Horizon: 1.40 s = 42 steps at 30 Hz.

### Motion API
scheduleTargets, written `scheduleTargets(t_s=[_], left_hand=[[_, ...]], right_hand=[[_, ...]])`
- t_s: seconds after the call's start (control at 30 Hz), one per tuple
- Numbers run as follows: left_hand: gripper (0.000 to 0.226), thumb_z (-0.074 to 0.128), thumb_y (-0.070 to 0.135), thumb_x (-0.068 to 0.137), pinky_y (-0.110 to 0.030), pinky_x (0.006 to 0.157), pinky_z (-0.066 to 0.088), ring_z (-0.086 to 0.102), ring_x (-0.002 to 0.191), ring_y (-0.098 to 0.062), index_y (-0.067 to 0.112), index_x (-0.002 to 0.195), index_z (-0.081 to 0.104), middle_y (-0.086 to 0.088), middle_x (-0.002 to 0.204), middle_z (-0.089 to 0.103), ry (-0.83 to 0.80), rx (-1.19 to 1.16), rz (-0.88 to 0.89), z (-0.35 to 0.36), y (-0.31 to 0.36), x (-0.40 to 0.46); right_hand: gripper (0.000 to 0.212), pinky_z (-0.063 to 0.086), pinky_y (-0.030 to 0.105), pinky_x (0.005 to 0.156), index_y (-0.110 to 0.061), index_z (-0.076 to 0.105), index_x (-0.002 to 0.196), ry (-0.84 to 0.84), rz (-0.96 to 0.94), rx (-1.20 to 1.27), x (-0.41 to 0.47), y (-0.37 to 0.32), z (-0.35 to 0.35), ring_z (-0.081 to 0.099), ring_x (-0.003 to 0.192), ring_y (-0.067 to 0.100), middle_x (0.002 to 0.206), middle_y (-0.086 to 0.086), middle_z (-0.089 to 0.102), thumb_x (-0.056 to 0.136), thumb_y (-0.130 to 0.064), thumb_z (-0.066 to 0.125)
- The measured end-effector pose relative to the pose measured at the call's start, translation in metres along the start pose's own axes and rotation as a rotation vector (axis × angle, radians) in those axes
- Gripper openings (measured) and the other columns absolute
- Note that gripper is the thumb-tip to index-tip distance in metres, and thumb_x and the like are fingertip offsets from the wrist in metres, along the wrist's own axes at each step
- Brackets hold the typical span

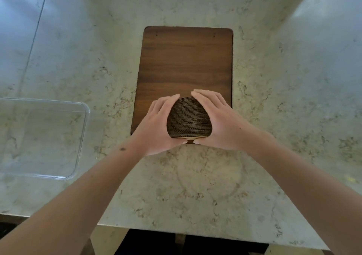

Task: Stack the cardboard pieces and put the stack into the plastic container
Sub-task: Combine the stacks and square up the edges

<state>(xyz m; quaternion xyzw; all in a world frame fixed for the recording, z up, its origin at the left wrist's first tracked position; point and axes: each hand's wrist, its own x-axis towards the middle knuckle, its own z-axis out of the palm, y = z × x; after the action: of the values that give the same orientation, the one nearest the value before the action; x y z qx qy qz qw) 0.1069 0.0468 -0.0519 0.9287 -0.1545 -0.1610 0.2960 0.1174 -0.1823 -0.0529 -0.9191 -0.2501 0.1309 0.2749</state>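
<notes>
A thick stack of brown corrugated cardboard pieces (189, 118) stands on the near end of a dark wooden board (186, 59). My left hand (158, 125) wraps around the stack's left side and my right hand (219, 119) wraps around its right side. Fingers curl over the far edge and both thumbs meet at the near edge. Only the layered edges of the cardboard show between my hands. The clear plastic container (80, 137) lies at the left, apart from my hands, with nothing inside it.
Everything sits on a light marbled stone counter (195, 186). Its near edge runs along the bottom of the view. The far part of the wooden board is bare.
</notes>
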Motion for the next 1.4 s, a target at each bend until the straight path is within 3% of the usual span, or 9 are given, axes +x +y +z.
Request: scheduleTargets(t_s=[0.1, 0.27, 0.37, 0.47, 0.6, 0.77, 0.9, 1.17, 1.4], left_hand=[[0.126, 0.096, 0.038, 0.064, -0.032, 0.114, 0.033, 0.036, 0.142, -0.015, 0.021, 0.159, 0.015, -0.002, 0.155, 0.036, 0.039, -0.143, -0.039, 0.008, -0.009, -0.005], [0.132, 0.093, 0.054, 0.058, -0.032, 0.119, 0.035, 0.044, 0.140, -0.010, 0.046, 0.154, 0.003, 0.015, 0.147, 0.039, 0.096, -0.306, -0.125, 0.021, -0.021, -0.006], [0.131, 0.083, 0.067, 0.057, -0.047, 0.120, 0.032, 0.037, 0.142, -0.015, 0.029, 0.156, 0.008, 0.000, 0.150, 0.040, 0.133, -0.192, -0.106, 0.025, -0.026, -0.001], [0.127, 0.076, 0.074, 0.057, -0.047, 0.111, 0.031, 0.037, 0.135, -0.022, 0.012, 0.152, 0.019, -0.008, 0.147, 0.043, 0.169, -0.051, -0.112, 0.031, -0.025, 0.004], [0.123, 0.071, 0.078, 0.058, -0.047, 0.109, 0.031, 0.035, 0.134, -0.025, 0.017, 0.149, 0.017, -0.008, 0.146, 0.041, 0.160, 0.014, -0.125, 0.036, -0.022, 0.005], [0.133, 0.071, 0.080, 0.060, -0.052, 0.115, 0.022, 0.022, 0.145, -0.025, 0.017, 0.155, 0.003, -0.010, 0.155, 0.033, 0.107, 0.040, -0.139, 0.029, -0.018, 0.008], [0.136, 0.081, 0.071, 0.062, -0.054, 0.118, 0.016, 0.016, 0.150, -0.024, 0.021, 0.156, -0.004, -0.004, 0.161, 0.028, 0.097, 0.043, -0.136, 0.028, -0.016, 0.007], [0.126, 0.071, 0.077, 0.061, -0.049, 0.122, 0.013, 0.016, 0.152, -0.025, 0.014, 0.156, 0.017, 0.008, 0.154, 0.024, 0.131, 0.052, -0.072, 0.027, -0.023, 0.009], [0.115, 0.070, 0.074, 0.062, -0.041, 0.119, 0.009, 0.016, 0.147, -0.020, 0.019, 0.153, 0.025, 0.014, 0.146, 0.023, 0.117, 0.010, -0.077, 0.026, -0.022, 0.010]], right_hand=[[0.121, 0.029, 0.029, 0.120, -0.015, 0.016, 0.160, 0.040, 0.049, 0.177, -0.007, 0.008, 0.003, 0.022, 0.150, 0.012, 0.162, -0.003, 0.021, 0.069, -0.046, 0.090], [0.125, 0.032, 0.038, 0.122, -0.015, 0.013, 0.161, 0.040, 0.049, 0.244, -0.009, 0.030, 0.010, 0.028, 0.150, 0.011, 0.163, 0.000, 0.027, 0.068, -0.051, 0.089], [0.130, 0.016, 0.037, 0.126, -0.012, 0.009, 0.160, 0.050, 0.031, 0.157, -0.003, 0.035, 0.014, 0.026, 0.148, 0.006, 0.161, -0.001, 0.033, 0.066, -0.062, 0.084], [0.136, 0.001, 0.034, 0.125, -0.009, 0.006, 0.161, 0.054, 0.057, 0.101, 0.005, 0.034, 0.017, 0.030, 0.148, 0.014, 0.157, -0.002, 0.039, 0.064, -0.068, 0.080], [0.139, -0.009, 0.024, 0.119, -0.013, 0.001, 0.161, 0.054, 0.117, 0.093, 0.004, 0.034, 0.016, 0.020, 0.144, 0.011, 0.154, 0.000, 0.035, 0.062, -0.063, 0.085], [0.140, -0.011, 0.024, 0.117, -0.016, -0.001, 0.160, 0.048, 0.178, 0.164, 0.009, 0.027, 0.014, 0.009, 0.135, -0.007, 0.152, -0.008, 0.028, 0.062, -0.056, 0.089], [0.134, -0.004, 0.036, 0.125, -0.017, 0.008, 0.160, 0.079, 0.207, 0.147, 0.010, 0.021, 0.016, 0.020, 0.148, 0.012, 0.158, -0.004, 0.030, 0.061, -0.054, 0.090], [0.122, -0.004, 0.031, 0.123, -0.014, 0.015, 0.158, 0.127, 0.181, 0.104, 0.001, 0.019, 0.026, 0.027, 0.149, 0.016, 0.157, -0.003, 0.036, 0.067, -0.055, 0.086], [0.122, 0.007, 0.051, 0.125, -0.013, 0.016, 0.157, 0.093, 0.194, 0.007, 0.001, 0.020, 0.023, 0.030, 0.146, 0.019, 0.149, -0.003, 0.045, 0.066, -0.065, 0.079]])
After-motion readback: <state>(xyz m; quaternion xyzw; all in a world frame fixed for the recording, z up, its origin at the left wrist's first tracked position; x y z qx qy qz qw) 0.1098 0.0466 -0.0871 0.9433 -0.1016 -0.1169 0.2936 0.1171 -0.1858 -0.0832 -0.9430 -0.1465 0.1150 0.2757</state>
